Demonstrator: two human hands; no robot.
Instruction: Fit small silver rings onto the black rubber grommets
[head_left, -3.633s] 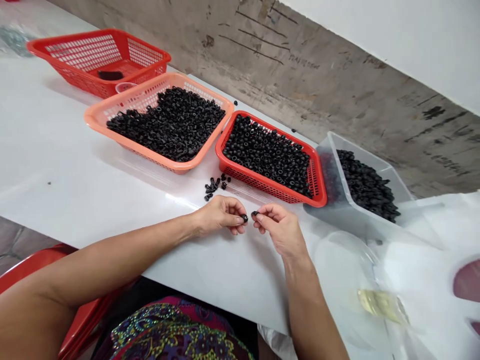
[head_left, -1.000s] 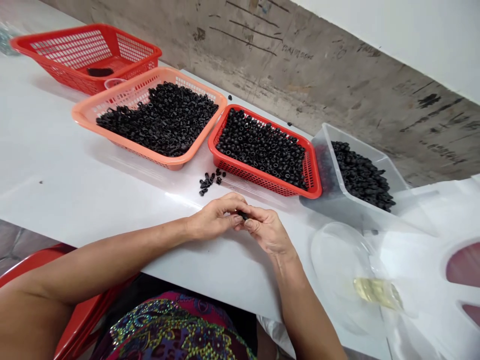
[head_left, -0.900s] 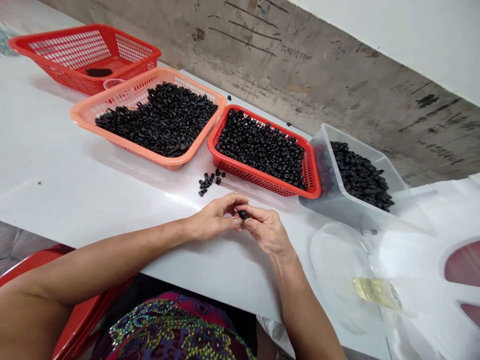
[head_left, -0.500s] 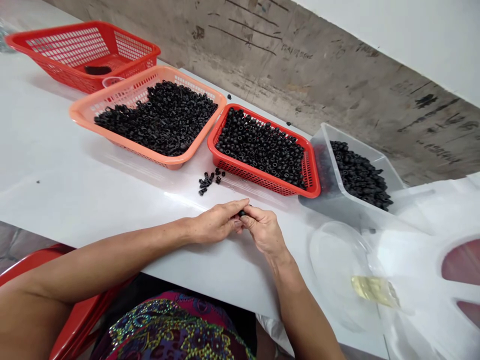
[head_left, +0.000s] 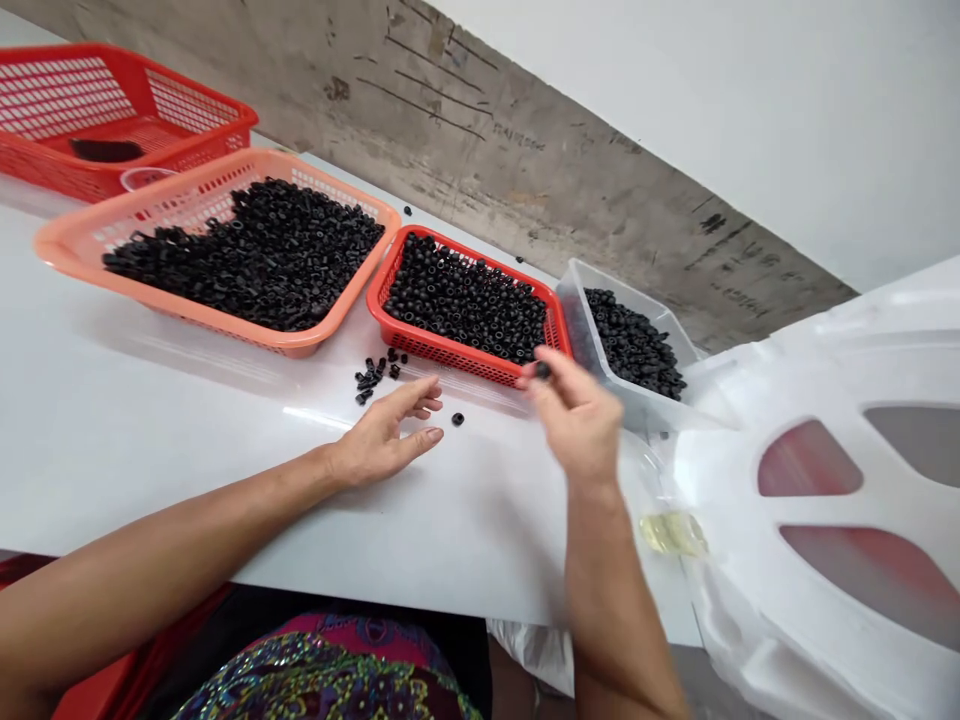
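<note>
Pinching a black piece near the smaller red basket

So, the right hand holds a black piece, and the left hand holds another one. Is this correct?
Not quite: the head view shows the left hand open, with nothing in its grasp. The right hand does hold a black piece.

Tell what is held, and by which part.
The right hand holds a small black piece; which part is too blurred to tell. Left hand holds nothing.

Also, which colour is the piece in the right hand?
The piece is black, best in head view.
</note>
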